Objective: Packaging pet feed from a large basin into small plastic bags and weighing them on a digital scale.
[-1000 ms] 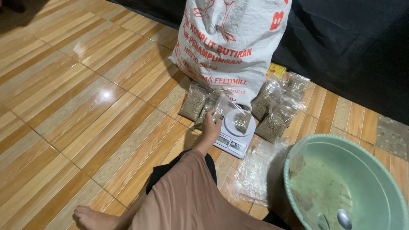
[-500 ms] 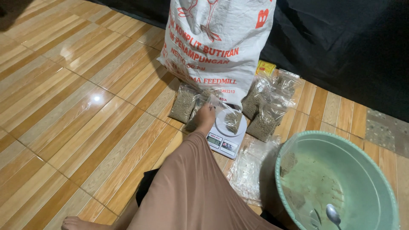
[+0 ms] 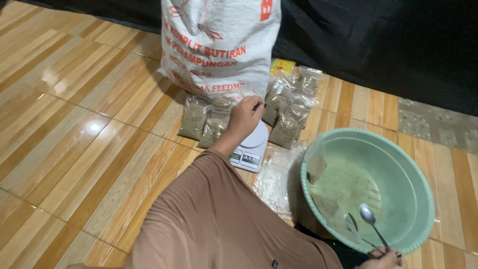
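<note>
Right hand (image 3: pixel 386 258) (bottom edge, mostly cut off) pinches a spoon (image 3: pixel 372 224) handle; the bowl end points away into the green basin (image 3: pixel 423 199). Farther out, left hand (image 3: pixel 244 117) hovers over the white scale (image 3: pixel 251 147), fingers closed on something small, unidentifiable. Pellet bags (image 3: pixel 291 124) lie just beyond.

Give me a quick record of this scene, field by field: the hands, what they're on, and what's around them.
Setting: wood-pattern floor, dark cloth behind
Left hand: stretched forward over the white kitchen scale, fingers pinched; what they pinch is too small to tell
Right hand: at the lower edge, holding a metal spoon inside the green basin
Basin contents: thin layer of greenish-brown granules
Behind scale: large white woven sack, upright
Beside scale: small clear bags of granules, more to the right
Between scale and basin: empty clear plastic bags
</note>
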